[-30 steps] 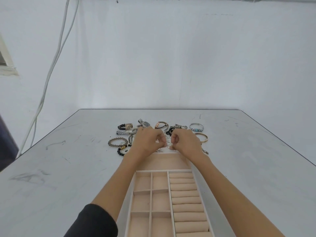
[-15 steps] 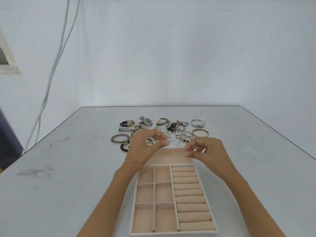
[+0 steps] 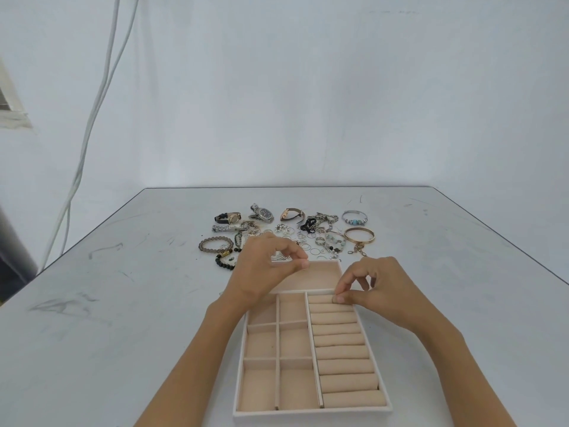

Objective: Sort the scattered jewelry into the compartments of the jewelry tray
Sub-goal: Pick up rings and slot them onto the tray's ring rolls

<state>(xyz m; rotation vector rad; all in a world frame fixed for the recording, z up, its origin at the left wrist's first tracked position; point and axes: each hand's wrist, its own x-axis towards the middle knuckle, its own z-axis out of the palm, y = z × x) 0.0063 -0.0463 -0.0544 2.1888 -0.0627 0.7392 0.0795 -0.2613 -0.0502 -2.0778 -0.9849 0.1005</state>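
Nearest us sits the jewelry tray (image 3: 311, 414) on the bench (image 3: 123, 303). Its six square compartments (image 3: 261, 343) lie on the left and its ring rolls (image 3: 345, 365) on the right, and all that we can see of them is bare.

The right hand (image 3: 381, 288) hovers at the farthest roll with its grip pressed together, thumb against forefinger, just at the slot. We cannot tell what it pinches, as anything there is too small to see. The left hand (image 3: 261, 272) hangs over the tray's wide compartment (image 3: 320, 275) with thumb and fingertip also pressed together, and again we cannot make out a piece between them.

Beyond the tray lies the scattered jewelry (image 3: 308, 235), just past its far rim. It includes small rings, watches (image 3: 264, 214), a beaded bracelet (image 3: 215, 244) and a gold bangle (image 3: 359, 235). We judge the sorting barely begun.

We think a tiny piece could slip from so fine a pinch and drop between the rolls or roll away across the bench. The left forearm crosses the tray's corner and might nudge the tray. The chains in the heap look tangled, so lifting one may drag its neighbours along.

We can read no brand, label or writing, and the watch dials are too small.
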